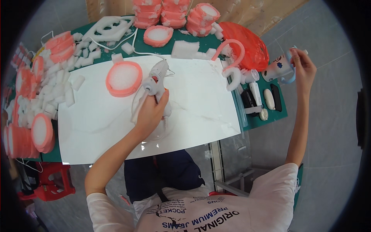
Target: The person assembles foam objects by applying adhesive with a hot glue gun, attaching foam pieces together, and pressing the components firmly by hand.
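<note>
A white hot glue gun (pixel 157 75) is gripped in my left hand (pixel 151 112), over the white board. Its cord runs off toward the back of the table. Just left of the gun lies a pink-rimmed round foam piece (pixel 124 78) with a white middle. Far to the right, the closed fingers of my right hand (pixel 303 63) are at the light-blue upper part of a pale printed cup (pixel 275 70). A small white bit shows beside those fingers; what exactly they pinch is partly hidden. A clear round item (pixel 156 133) sits below my left hand.
The white board (pixel 197 116) rests on a green table (pixel 266 120). White foam chunks (pixel 50 91) and pink round pieces (pixel 41 133) crowd the left. Pink stacks (pixel 174 13) stand behind. A red plastic bag (pixel 247 44) and small devices (pixel 268 98) are right; a red stool (pixel 54 181) is below left.
</note>
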Demonstrator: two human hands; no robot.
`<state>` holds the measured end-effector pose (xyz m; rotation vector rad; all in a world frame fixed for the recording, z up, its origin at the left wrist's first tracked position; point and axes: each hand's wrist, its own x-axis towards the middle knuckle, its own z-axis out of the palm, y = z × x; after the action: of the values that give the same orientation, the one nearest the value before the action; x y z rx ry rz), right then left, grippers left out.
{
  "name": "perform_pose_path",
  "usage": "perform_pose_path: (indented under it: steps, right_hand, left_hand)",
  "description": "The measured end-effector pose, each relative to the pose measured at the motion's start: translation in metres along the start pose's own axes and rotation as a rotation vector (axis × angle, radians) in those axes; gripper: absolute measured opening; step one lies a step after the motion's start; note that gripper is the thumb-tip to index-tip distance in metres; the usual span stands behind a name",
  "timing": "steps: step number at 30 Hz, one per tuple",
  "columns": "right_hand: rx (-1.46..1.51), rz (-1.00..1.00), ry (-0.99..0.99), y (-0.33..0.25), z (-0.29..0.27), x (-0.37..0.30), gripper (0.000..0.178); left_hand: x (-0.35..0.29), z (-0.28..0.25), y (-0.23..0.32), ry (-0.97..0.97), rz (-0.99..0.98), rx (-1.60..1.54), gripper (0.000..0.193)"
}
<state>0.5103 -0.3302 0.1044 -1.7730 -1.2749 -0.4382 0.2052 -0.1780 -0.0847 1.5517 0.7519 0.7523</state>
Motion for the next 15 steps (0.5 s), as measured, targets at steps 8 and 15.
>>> perform_pose_path:
  steps: [8, 15]
  right_hand:
    - [0.076, 0.006, -0.097, -0.011, 0.020, -0.042, 0.011]
    - [0.246, 0.078, -0.113, -0.001, 0.022, -0.062, 0.009]
  left_hand:
    - [0.008, -0.001, 0.013, 0.040, 0.198, 0.529, 0.029]
    - [0.015, 0.008, 0.009, 0.024, 0.270, 0.629, 0.036]
